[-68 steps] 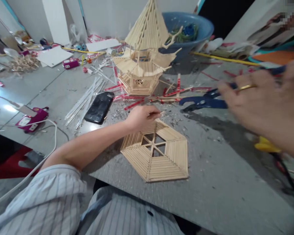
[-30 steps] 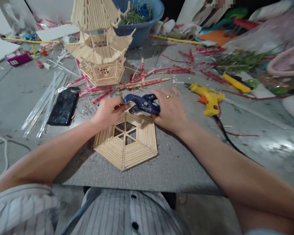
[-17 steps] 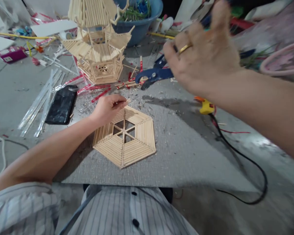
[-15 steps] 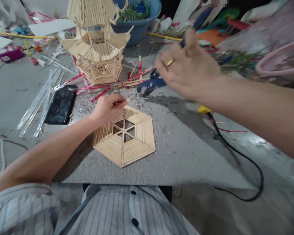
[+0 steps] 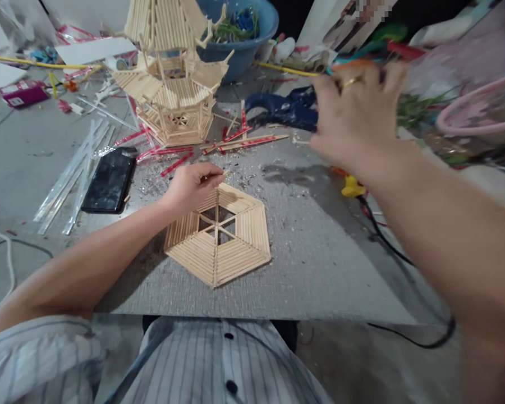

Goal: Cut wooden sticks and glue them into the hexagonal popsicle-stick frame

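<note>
My left hand (image 5: pixel 196 182) is closed in a pinch on a short wooden stick (image 5: pixel 226 174), whose pale tip shows beyond the fingers. It is at the far left edge of a flat hexagonal panel (image 5: pixel 239 261) made of thin wooden sticks, with spokes across an open centre. My right hand (image 5: pixel 356 109), wearing a ring, is raised over the table at the right. Its fingers curl round a blue hand cutter (image 5: pixel 284 109) with a curved jaw pointing left. The hand hides the cutter's handles, and both are slightly blurred.
A tiered wooden-stick pagoda (image 5: pixel 179 92) stands behind the panel. Near it lie red-wrapped sticks (image 5: pixel 248 140), a black phone (image 5: pixel 109 179) and clear plastic strips (image 5: pixel 73 174). A blue basin (image 5: pixel 244 47) is at the back. A yellow-ended tool (image 5: pixel 352 187) with a black cord lies right.
My right hand has turned and moved right, carrying the cutter up and away from the panel; the jaw now points left. My left hand keeps its pinch. The view has shifted slightly.
</note>
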The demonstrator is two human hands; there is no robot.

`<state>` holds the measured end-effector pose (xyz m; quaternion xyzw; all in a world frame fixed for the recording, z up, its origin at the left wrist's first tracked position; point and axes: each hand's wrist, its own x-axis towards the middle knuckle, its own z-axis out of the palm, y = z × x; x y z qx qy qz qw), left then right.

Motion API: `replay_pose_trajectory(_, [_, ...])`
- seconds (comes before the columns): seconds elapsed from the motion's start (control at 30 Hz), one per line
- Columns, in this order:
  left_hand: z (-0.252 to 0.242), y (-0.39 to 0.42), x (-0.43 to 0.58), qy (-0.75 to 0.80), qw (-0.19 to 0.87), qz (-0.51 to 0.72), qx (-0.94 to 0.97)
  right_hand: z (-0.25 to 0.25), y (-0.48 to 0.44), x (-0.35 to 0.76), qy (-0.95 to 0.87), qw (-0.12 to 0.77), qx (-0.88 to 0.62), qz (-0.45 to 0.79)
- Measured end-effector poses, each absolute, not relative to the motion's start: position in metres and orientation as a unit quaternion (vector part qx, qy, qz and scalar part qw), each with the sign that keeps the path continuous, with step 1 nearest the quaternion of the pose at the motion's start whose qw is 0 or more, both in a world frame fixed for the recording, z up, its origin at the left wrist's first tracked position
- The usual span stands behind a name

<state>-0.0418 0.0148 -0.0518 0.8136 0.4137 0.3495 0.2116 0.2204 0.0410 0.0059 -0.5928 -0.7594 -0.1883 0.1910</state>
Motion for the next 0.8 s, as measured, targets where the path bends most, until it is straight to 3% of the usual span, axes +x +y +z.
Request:
replay_pose_trajectory(0.07, [-0.052,0.014,-0.041,0.412,0.225,0.366,0.804,-0.007,0.034,0.222,-0.727,0.187,-0.648,-0.128])
replay_pose_trajectory(0.2, [-0.054,0.013,-0.040,0.405,0.251,0.393,0.787,-0.040,0.012,0.209,-0.795,0.233,-0.560,-0.032])
replay_pose_trajectory(0.4, [-0.057,0.013,-0.041,0.382,0.208,0.410,0.802,-0.068,-0.012,0.190,-0.828,0.196,-0.525,-0.023])
replay_pose_trajectory(0.8, [-0.060,0.012,-0.042,0.368,0.199,0.388,0.821,-0.073,-0.017,0.189,-0.824,0.198,-0.531,-0.016])
